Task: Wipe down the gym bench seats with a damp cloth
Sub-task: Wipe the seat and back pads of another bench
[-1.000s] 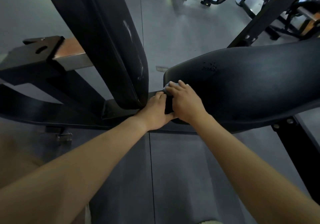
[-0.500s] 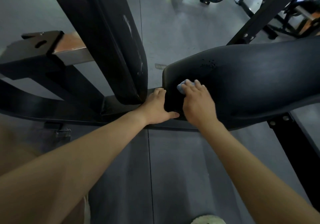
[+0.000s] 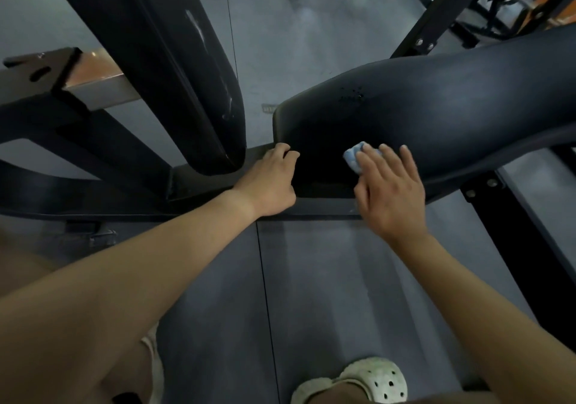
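Observation:
A black padded bench seat (image 3: 436,113) runs from the centre to the right edge. My right hand (image 3: 389,191) presses a small light-blue cloth (image 3: 353,157) flat against the seat's near side, fingers straight and spread over it. Only the cloth's left part shows past my fingers. My left hand (image 3: 271,182) grips the seat's narrow left end, fingers curled over its edge. A second black pad (image 3: 174,70), tilted up, stands just left of my left hand.
The black steel frame (image 3: 78,160) of the bench spreads to the left, with a copper-coloured bar (image 3: 96,76). A black post (image 3: 517,226) supports the seat at right. More gym machines (image 3: 486,4) stand at the back right. Grey floor (image 3: 327,294) and my white clog (image 3: 367,382) lie below.
My right hand has slid the cloth to the right along the seat's near side, away from my left hand. My left hand stays on the seat's end.

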The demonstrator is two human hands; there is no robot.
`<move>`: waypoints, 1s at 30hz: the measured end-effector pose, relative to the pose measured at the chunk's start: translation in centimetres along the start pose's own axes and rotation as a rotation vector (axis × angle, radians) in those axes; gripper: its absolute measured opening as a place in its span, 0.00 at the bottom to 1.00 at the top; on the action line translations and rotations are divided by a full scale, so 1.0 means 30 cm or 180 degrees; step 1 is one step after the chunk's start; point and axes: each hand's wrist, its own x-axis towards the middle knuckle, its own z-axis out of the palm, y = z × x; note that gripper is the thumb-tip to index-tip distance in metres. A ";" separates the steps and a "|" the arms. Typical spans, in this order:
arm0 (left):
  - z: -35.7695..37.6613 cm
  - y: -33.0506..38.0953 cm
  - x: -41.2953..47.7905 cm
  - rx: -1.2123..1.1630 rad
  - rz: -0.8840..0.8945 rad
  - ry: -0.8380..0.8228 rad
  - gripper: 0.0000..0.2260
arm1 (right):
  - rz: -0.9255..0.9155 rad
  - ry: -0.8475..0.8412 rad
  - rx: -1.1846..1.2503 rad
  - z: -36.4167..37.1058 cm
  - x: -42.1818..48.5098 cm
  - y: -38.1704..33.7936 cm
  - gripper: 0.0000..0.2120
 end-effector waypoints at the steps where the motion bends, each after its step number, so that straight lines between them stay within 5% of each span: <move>1: -0.002 -0.003 -0.002 -0.0035 0.0010 0.0009 0.32 | 0.0157 0.0020 -0.0041 -0.002 -0.002 -0.003 0.21; 6: -0.001 -0.017 -0.004 -0.0109 0.0061 0.0051 0.32 | 0.0451 -0.0127 -0.0047 0.040 -0.016 -0.136 0.25; 12: 0.013 -0.013 -0.005 -0.0036 0.0083 0.0206 0.30 | -0.0421 -0.0475 -0.0053 0.100 -0.023 -0.269 0.32; 17: 0.033 0.021 -0.012 0.0161 0.0184 0.0359 0.25 | -0.0971 -0.0495 -0.0319 0.091 -0.021 -0.148 0.31; 25: 0.046 0.107 -0.013 0.0628 0.0592 0.0367 0.27 | -0.0164 -0.0080 -0.0429 -0.019 -0.115 0.111 0.29; 30: 0.031 0.120 0.008 0.0511 0.0552 0.0349 0.23 | 0.0737 0.0111 -0.0177 -0.018 -0.126 0.055 0.31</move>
